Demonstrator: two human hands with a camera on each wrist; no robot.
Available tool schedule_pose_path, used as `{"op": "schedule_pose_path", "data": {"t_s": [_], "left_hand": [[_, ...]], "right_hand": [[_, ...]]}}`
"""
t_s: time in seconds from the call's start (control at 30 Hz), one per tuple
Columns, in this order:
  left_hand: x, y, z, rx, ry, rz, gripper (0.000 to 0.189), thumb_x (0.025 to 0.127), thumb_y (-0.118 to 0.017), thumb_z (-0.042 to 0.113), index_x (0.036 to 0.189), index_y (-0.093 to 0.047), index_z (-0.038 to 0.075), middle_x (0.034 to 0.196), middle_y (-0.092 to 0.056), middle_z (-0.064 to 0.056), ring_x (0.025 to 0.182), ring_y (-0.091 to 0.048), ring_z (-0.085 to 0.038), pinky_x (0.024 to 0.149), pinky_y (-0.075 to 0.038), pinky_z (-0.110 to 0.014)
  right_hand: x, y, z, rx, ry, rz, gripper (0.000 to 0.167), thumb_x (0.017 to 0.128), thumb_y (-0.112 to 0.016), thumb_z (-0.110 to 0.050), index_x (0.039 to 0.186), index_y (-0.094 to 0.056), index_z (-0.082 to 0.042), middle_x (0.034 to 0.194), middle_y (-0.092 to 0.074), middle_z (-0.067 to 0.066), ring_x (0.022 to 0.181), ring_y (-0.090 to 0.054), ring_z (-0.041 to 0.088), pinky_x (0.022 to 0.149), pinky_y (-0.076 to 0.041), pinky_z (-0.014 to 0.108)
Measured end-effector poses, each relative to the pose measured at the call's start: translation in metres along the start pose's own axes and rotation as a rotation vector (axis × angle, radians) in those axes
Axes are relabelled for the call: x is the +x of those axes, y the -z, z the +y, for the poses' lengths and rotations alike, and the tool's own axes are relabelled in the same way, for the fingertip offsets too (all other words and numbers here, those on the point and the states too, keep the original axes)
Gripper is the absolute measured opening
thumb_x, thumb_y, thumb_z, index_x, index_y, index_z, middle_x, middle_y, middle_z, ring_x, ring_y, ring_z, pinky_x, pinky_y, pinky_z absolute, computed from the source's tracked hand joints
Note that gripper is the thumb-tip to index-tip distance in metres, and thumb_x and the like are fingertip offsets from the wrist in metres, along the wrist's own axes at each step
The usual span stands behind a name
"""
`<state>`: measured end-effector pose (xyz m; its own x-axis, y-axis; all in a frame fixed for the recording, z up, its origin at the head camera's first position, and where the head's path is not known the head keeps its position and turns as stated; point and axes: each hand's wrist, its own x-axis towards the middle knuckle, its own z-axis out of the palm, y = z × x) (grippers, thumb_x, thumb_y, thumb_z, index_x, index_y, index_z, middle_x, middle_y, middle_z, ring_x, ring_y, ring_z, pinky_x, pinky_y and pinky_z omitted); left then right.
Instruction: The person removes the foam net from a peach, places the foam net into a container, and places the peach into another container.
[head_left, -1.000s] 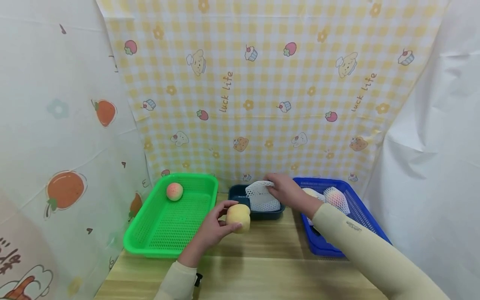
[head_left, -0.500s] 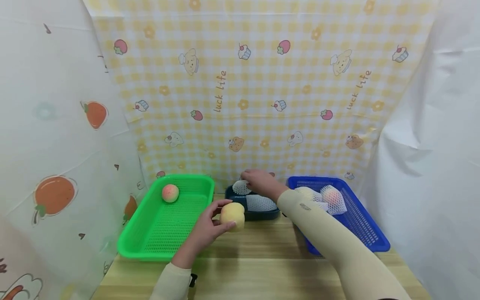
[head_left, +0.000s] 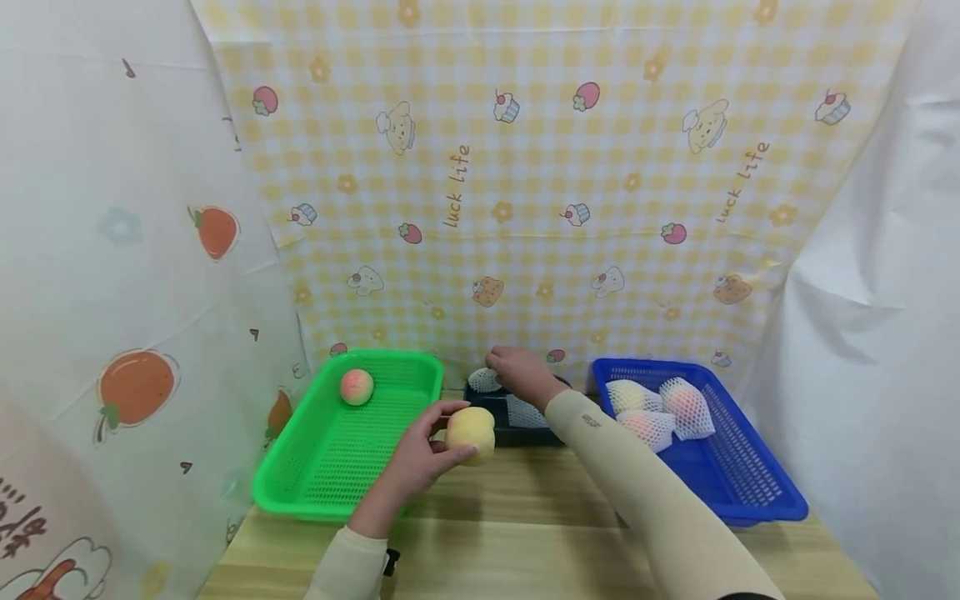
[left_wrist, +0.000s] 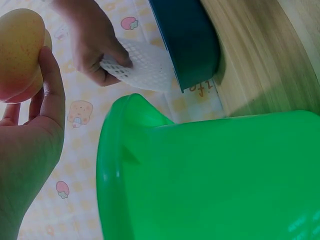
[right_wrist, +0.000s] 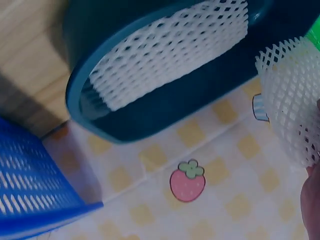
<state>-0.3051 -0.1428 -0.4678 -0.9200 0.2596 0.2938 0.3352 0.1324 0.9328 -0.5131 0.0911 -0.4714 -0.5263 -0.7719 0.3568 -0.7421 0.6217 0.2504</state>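
Observation:
My left hand (head_left: 422, 450) grips a yellow peach (head_left: 471, 433) with a reddish blush, held up in front of the dark teal tray. In the left wrist view the thumb and fingers lie around the peach (left_wrist: 20, 52). My right hand (head_left: 522, 372) pinches a white foam fruit net (head_left: 484, 381) by its edge, above the left end of the teal tray (head_left: 517, 437). The right wrist view shows this net (right_wrist: 292, 95) hanging partly opened at the fingers. Another foam net (right_wrist: 172, 52) lies flat inside the tray.
To the left a green basket (head_left: 273, 467) holds one pink peach (head_left: 357, 387). At the right stands a blue basket (head_left: 765, 450) with several peaches in foam nets (head_left: 686, 407). All stand on a wooden table (head_left: 517, 550) before a checkered cloth (head_left: 525, 167).
My right hand has moved left with one net, away from the other net, which lies in the tray. My left hand has stayed almost in place with the peach.

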Motion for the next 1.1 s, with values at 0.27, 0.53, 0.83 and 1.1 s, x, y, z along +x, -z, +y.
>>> {"op": "schedule_pose_path", "data": {"t_s": [0.27,0.53,0.83,1.1], "left_hand": [[0.001,-0.001,-0.002,0.014,0.005,0.004,0.064,0.096,-0.089,0.016,0.153,-0.061,0.012,0.145,-0.06,-0.012,0.126,-0.062,-0.03,0.091,-0.062,-0.032],[0.003,-0.001,0.0,0.007,0.017,0.008,0.062,0.095,-0.089,0.018,0.151,-0.063,0.016,0.146,-0.06,-0.011,0.128,-0.061,-0.032,0.091,-0.063,-0.032],[0.002,-0.002,0.0,0.027,0.033,0.016,0.064,0.095,-0.09,0.019,0.152,-0.061,0.015,0.147,-0.06,-0.01,0.13,-0.06,-0.034,0.093,-0.061,-0.03],[0.002,-0.001,0.0,0.017,0.025,0.01,0.063,0.096,-0.089,0.019,0.152,-0.061,0.014,0.147,-0.059,-0.01,0.129,-0.061,-0.031,0.093,-0.062,-0.032]], "right_hand": [[-0.003,-0.015,-0.006,-0.05,0.087,-0.119,0.014,0.103,-0.076,-0.001,0.107,-0.071,-0.013,0.102,-0.066,0.001,0.085,-0.065,0.016,0.071,-0.057,0.03],[-0.016,-0.015,-0.006,0.017,0.067,-0.353,0.016,0.103,-0.077,-0.002,0.114,-0.08,-0.013,0.107,-0.072,0.002,0.097,-0.07,0.019,0.084,-0.061,0.035],[-0.024,0.0,-0.01,0.111,-0.064,-0.668,0.038,0.109,-0.068,-0.003,0.14,-0.076,-0.022,0.135,-0.071,0.004,0.126,-0.068,0.023,0.108,-0.057,0.038],[-0.024,-0.011,-0.011,0.19,-0.106,-0.632,0.026,0.107,-0.073,-0.008,0.13,-0.081,-0.019,0.125,-0.073,0.002,0.118,-0.071,0.021,0.104,-0.059,0.037]]}}
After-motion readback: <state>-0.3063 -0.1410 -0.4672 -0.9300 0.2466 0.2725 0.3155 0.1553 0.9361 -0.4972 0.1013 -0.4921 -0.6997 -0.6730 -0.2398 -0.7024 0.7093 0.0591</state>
